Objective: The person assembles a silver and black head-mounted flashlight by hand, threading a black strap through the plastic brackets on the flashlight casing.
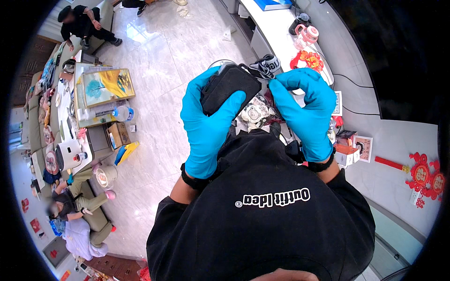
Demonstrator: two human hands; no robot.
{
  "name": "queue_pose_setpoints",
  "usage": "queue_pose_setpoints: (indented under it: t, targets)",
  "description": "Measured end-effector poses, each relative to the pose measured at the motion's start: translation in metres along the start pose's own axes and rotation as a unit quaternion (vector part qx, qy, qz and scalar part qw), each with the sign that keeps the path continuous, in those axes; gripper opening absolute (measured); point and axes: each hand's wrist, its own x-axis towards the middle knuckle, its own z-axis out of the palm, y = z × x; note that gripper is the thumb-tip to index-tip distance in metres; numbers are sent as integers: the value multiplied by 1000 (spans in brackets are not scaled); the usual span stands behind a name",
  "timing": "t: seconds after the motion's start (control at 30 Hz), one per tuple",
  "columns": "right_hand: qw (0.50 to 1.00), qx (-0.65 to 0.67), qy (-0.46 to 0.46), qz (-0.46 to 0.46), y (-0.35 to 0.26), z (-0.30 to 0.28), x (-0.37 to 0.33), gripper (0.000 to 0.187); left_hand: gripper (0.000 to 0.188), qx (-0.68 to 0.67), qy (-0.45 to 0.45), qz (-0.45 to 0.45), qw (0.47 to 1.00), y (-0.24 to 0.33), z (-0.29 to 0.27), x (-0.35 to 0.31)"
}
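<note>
My left hand (206, 126), in a blue glove, is closed around a black, rounded rectangular case (230, 89), with the thumb across its face. From the case's far right corner a black strap with white lettering (266, 67) bunches up. At the strap's lower end, my right hand (307, 105), gloved in blue too, pinches with thumb and forefinger; the exact grip is partly hidden. Beneath and between the hands shows a white item with a bear print (256, 112), its lower part covered by my black shirt.
At right, a white counter (262, 23) carries a pink-lidded bottle (307, 35) and a red-gold ornament (309, 61). Boxes (347, 153) stand by the wall. A table with a painting (108, 86) and a plastic bottle (123, 113) is at left. Two people sit farther off.
</note>
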Motion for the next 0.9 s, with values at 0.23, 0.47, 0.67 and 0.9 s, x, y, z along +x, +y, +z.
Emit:
queue_pose_setpoints:
  t: [0.23,0.47,0.67,0.9]
  targets:
    - [992,61,-75,84,1,-2,1,10,51,-38,-18,-53,998,3,1,-2]
    - [996,44,-54,59,-6,-14,4,21,53,45,-21,22,999,4,-1,-8]
    - [983,77,-152,-70,-12,-15,18,53,55,38,-29,46,998,7,1,-14]
    - [966,162,-194,-47,4,-18,19,38,58,-27,-96,6,995,5,-10,-10]
